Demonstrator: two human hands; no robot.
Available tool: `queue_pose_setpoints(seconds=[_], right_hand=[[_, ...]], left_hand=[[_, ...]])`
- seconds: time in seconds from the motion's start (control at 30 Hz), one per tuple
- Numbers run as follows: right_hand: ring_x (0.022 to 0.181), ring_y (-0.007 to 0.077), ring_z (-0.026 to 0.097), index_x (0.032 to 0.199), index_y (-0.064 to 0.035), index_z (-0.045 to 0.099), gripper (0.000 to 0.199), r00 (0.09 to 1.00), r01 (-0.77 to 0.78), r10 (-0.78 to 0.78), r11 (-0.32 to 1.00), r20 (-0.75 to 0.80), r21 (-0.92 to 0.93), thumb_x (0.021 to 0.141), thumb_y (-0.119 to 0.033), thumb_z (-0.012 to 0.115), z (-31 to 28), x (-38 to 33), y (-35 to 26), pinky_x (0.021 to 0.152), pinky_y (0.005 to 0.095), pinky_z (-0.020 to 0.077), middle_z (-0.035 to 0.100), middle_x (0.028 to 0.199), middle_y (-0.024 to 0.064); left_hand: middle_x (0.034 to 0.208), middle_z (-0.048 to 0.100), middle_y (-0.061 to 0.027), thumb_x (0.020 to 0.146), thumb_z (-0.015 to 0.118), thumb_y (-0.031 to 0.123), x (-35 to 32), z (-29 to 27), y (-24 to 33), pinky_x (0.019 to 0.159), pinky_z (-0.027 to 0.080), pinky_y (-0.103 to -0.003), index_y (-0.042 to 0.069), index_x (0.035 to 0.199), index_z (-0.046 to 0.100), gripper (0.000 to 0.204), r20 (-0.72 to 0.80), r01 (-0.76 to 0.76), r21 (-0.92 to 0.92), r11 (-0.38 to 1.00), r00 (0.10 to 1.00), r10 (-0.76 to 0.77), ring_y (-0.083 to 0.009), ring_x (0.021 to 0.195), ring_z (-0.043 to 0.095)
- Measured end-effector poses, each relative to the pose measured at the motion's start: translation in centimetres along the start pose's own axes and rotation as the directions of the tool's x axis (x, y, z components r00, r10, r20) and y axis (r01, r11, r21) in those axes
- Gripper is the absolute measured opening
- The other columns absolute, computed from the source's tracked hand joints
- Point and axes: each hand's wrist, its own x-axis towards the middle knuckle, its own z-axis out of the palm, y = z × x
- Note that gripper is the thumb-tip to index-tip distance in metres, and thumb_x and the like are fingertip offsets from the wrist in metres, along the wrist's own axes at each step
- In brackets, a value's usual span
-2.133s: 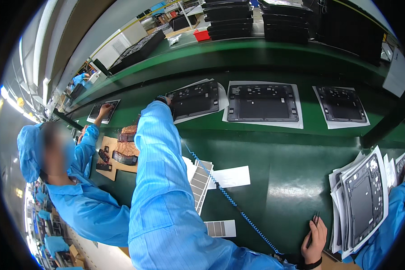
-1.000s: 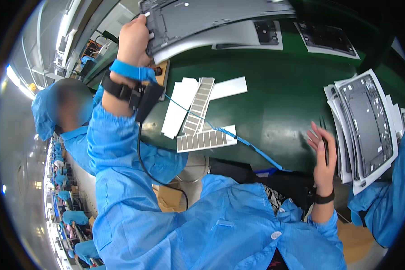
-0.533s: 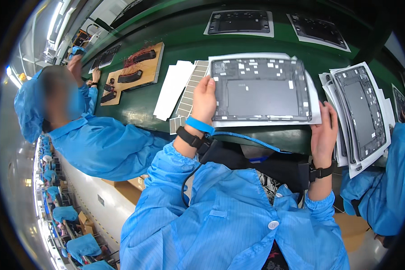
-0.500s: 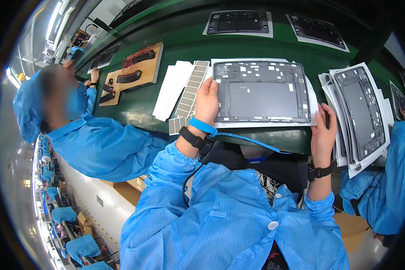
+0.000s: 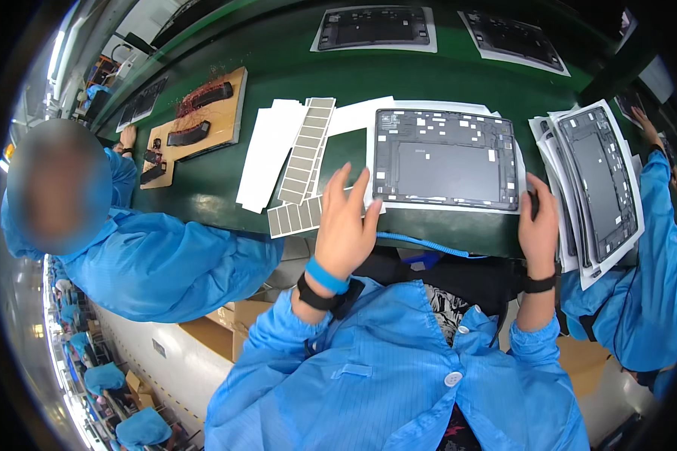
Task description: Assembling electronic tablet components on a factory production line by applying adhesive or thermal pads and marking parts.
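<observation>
A dark grey tablet back housing with small white patches lies on white sheets of paper. My left hand is at its lower left, open, fingers spread and pointing away from me. Beneath and beside those fingers is a strip sheet of grey-brown rectangular labels, partly covered by the hand. Another label sheet slants away behind it. My right hand stands at the housing's lower right corner, thumb and fingers apart, beside the paper edge. Something dark shows between its fingers; I cannot make out what.
Blank white papers lie left of the labels. At the right is a stack of housings interleaved with paper. More housings lie at the back. A wooden board holds dark parts with reddish wires. Co-workers in blue sit on both sides.
My left hand has let go of the housing's left edge and drawn back toward me, its fingers spreading. The housing lies flatter on the table; my right hand stays by its right corner.
</observation>
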Motion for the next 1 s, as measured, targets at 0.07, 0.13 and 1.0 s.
queue_pose_setpoints(seconds=[0.07,0.13,1.0], right_hand=[[0.090,0.0258,0.062,0.130,-0.0047,0.057,0.035,0.996,0.086,-0.085,0.996,-0.030,0.030,0.096,-0.009,0.054,-1.3,-0.5,-0.9,0.082,0.0350,0.0478,0.066,0.106,0.0165],[0.089,0.0180,0.064,0.135,-0.0014,0.052,0.038,0.998,-0.040,0.022,0.936,0.055,0.349,0.099,-0.012,0.052,-2.6,-1.3,-3.0,0.082,0.0286,0.0478,0.067,0.118,0.0170],[0.063,0.0068,0.061,0.103,0.0042,0.068,0.019,0.886,-0.259,-0.068,0.748,0.459,0.611,0.089,-0.006,0.060,13.8,-2.4,-14.0,0.055,0.0214,0.0477,0.066,0.071,0.0057]], left_hand=[[0.145,0.036,-0.0285,0.092,0.063,0.025,-2.6,-0.2,-1.4,0.109,0.033,-0.050,0.009,0.137,0.053,0.049,0.099,0.036,0.074,0.997,0.994,-0.044,-0.0498,0.133,0.034],[0.147,0.034,-0.0280,0.091,0.064,0.028,-3.7,0.2,-1.7,0.109,0.033,-0.050,0.013,0.138,0.054,0.050,0.120,0.035,0.112,0.993,0.992,-0.048,-0.0499,0.135,0.032],[0.154,0.022,-0.0282,0.076,0.069,0.056,-5.1,0.3,-4.1,0.109,0.020,-0.067,0.026,0.140,0.052,0.073,0.220,-0.049,0.074,0.996,0.975,0.031,-0.0514,0.142,0.018]])
